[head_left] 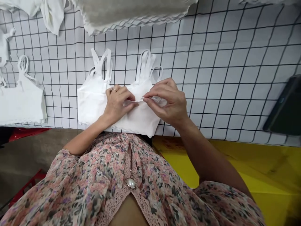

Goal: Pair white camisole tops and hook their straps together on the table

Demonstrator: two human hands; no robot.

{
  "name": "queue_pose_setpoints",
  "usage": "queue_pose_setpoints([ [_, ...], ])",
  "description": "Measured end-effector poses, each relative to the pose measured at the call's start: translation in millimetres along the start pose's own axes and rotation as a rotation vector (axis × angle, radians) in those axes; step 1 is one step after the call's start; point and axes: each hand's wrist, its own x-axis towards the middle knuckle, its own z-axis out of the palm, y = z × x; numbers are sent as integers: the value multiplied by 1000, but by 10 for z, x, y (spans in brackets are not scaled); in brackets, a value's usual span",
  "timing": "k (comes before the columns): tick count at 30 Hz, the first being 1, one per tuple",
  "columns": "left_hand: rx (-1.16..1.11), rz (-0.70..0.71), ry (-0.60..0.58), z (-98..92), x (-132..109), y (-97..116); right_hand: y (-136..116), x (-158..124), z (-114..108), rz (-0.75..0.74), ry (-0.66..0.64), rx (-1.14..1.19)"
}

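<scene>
A white strapped crop top (91, 94) lies flat on the white table with a black grid (223, 62), near its front edge. My left hand (117, 102), a ring on one finger, rests curled on the middle of the garment and pinches its fabric. My right hand (168, 100) is closed in a pinch on a small thin metal piece, perhaps a pin or needle (142, 98), at the garment's upper middle. Both hands nearly touch each other over the top.
A second white top (22, 100) lies at the left. More white garments (131, 14) are piled along the far edge. A dark flat device (284, 108) sits at the right edge. A yellow surface (258, 163) lies below the table.
</scene>
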Motion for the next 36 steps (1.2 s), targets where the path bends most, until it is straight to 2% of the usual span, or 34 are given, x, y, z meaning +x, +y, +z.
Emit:
queue_pose_setpoints([
  [8,-79,72,72,119,-46,-51,40,-64,80,-12,-66,-24],
  [16,-114,69,60,121,-38,-38,102,-52,93,7,-152,-55],
  [26,-131,77,71,136,-34,-42,96,6,62,-41,-185,-80],
  [36,-137,65,46,110,-43,-18,40,-75,34,-52,-145,-171],
])
